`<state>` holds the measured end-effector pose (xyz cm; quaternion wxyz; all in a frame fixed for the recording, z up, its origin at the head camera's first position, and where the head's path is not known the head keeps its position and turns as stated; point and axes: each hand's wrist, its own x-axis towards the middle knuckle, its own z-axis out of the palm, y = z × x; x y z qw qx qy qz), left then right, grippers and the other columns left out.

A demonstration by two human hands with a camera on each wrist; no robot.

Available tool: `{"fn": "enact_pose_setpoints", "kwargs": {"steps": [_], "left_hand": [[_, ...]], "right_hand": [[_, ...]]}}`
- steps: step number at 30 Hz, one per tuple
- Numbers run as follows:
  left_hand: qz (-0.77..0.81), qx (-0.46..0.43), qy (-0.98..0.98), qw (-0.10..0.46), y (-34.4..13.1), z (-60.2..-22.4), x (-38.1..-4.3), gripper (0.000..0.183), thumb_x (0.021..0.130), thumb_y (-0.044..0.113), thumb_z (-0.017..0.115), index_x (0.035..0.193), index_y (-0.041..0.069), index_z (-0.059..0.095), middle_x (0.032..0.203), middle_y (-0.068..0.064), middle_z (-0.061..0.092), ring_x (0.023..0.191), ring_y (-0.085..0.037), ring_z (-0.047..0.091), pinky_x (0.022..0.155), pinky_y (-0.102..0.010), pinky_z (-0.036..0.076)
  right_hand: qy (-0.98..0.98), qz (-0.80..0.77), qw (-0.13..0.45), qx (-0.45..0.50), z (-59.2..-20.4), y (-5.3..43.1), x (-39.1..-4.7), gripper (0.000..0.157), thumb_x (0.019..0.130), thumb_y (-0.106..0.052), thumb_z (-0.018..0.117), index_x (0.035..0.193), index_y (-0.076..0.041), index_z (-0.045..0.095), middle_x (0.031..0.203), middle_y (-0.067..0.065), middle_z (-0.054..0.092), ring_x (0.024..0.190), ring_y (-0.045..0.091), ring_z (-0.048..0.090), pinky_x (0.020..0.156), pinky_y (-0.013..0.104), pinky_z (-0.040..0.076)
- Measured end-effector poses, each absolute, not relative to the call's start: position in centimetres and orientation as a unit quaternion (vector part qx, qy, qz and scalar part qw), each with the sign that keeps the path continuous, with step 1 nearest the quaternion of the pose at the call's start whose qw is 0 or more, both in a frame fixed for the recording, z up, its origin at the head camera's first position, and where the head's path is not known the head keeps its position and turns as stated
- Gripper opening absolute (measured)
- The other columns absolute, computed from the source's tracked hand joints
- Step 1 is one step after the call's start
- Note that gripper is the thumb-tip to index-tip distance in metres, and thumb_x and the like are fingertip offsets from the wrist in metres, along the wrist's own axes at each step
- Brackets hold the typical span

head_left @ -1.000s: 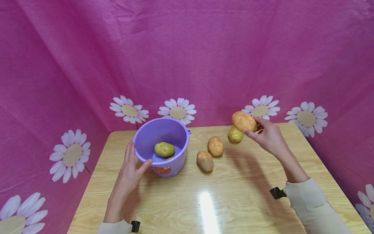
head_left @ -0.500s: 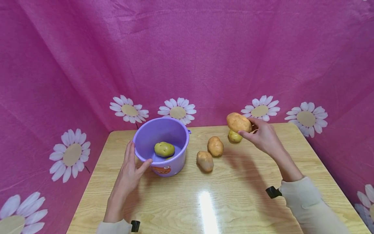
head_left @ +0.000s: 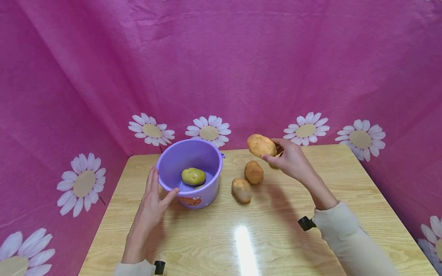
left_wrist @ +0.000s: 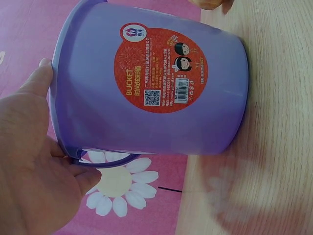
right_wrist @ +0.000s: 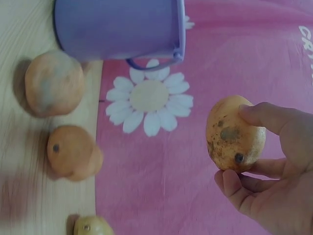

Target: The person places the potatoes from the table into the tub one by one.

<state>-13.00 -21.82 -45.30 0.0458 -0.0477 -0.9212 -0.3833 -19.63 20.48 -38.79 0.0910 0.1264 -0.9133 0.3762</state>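
A purple bucket (head_left: 203,197) stands on the table with a green-yellow potato (head_left: 193,176) inside; part of another shows beneath it. My left hand (head_left: 150,205) holds the bucket's near left rim, thumb at the front and fingers along the side. In the left wrist view the bucket's red label (left_wrist: 156,68) faces the camera. My right hand (head_left: 291,159) grips a tan potato (head_left: 261,145) above the table between thumb and fingers. The right wrist view shows dark spots on this held potato (right_wrist: 234,134).
Two brownish potatoes lie right of the bucket: a nearer one (head_left: 241,190) and a farther one (head_left: 254,172). A yellowish potato (head_left: 275,165) lies at the back, mostly hidden by my right hand. A pink flowered cloth (head_left: 241,76) hangs behind the wooden table (head_left: 286,245).
My right hand has moved left with the tan potato, from above the yellowish potato to above the farther brownish one. My left hand and the bucket have stayed in place.
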Motion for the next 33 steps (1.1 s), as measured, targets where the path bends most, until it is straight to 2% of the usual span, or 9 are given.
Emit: {"fn": "enact_pose_setpoints", "kwargs": {"steps": [11,17,24,33], "left_hand": [[-0.384,-0.056,-0.920,0.056,-21.9,-45.4,-13.0,0.098,0.101,0.048,0.065,0.167,0.011,0.003,0.172,-0.010,0.003,0.153,-0.042,0.022,0.117,-0.065,0.026],[-0.387,-0.058,-0.918,0.060,-21.9,-45.4,-13.0,0.098,0.100,0.051,0.064,0.167,0.011,0.004,0.172,-0.010,0.005,0.153,-0.041,0.022,0.118,-0.064,0.025],[-0.385,-0.053,-0.920,0.052,-21.9,-45.4,-13.0,0.099,0.100,0.054,0.063,0.167,0.011,0.003,0.172,-0.011,0.003,0.153,-0.042,0.021,0.117,-0.065,0.025],[-0.384,-0.051,-0.921,0.051,-22.0,-45.4,-13.1,0.100,0.100,0.055,0.063,0.167,0.011,0.003,0.172,-0.011,0.002,0.153,-0.043,0.020,0.117,-0.066,0.025]], "right_hand": [[-0.910,0.372,0.084,0.161,-37.7,15.9,-20.1,0.053,0.086,-0.026,0.083,0.128,0.002,0.068,0.099,0.011,0.071,0.088,0.025,0.066,0.075,0.036,0.051],[-0.909,0.369,0.076,0.180,-37.4,13.5,-20.3,0.053,0.084,-0.027,0.086,0.127,0.001,0.069,0.100,0.010,0.071,0.089,0.023,0.063,0.079,0.038,0.049],[-0.905,0.374,0.058,0.197,-37.2,10.4,-20.9,0.055,0.085,-0.029,0.086,0.129,-0.001,0.068,0.104,0.008,0.070,0.091,0.021,0.063,0.078,0.036,0.052],[-0.895,0.376,0.026,0.239,-37.9,6.3,-21.5,0.044,0.086,-0.027,0.085,0.120,-0.004,0.071,0.095,0.003,0.068,0.083,0.017,0.062,0.072,0.031,0.053]]}}
